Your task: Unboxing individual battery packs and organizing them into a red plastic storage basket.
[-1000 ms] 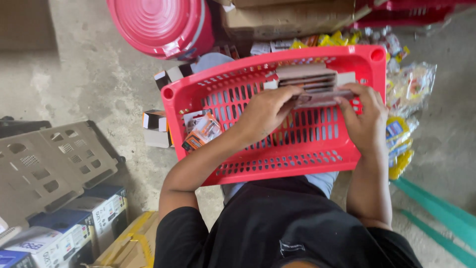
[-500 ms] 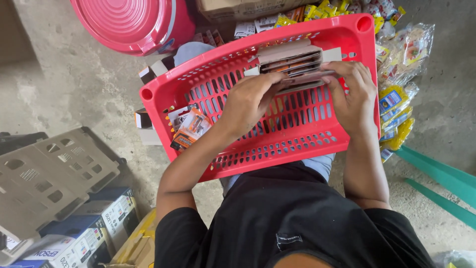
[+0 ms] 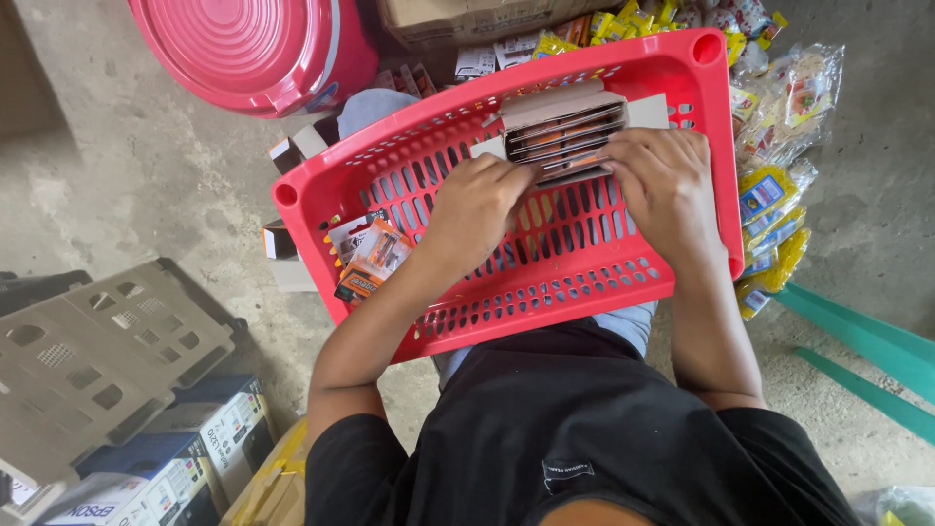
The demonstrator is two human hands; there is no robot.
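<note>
From the head view, both hands press on a stack of flat card packs (image 3: 565,131) at the far side of the red basket (image 3: 312,195) on the person's lap. The left hand (image 3: 477,209) curls over the stack's left end, the right hand (image 3: 667,185) lies flat on its right end. Squeezing evenly from both ends should keep the packs squared. Loose packets (image 3: 370,258) lie in the basket's left corner.

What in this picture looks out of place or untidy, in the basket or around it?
In the red basket, a few orange blister packs lie loose and tilted in the left corner, apart from the stack of cards that both hands touch. Snack packets lie heaped on the floor at the right.
</note>
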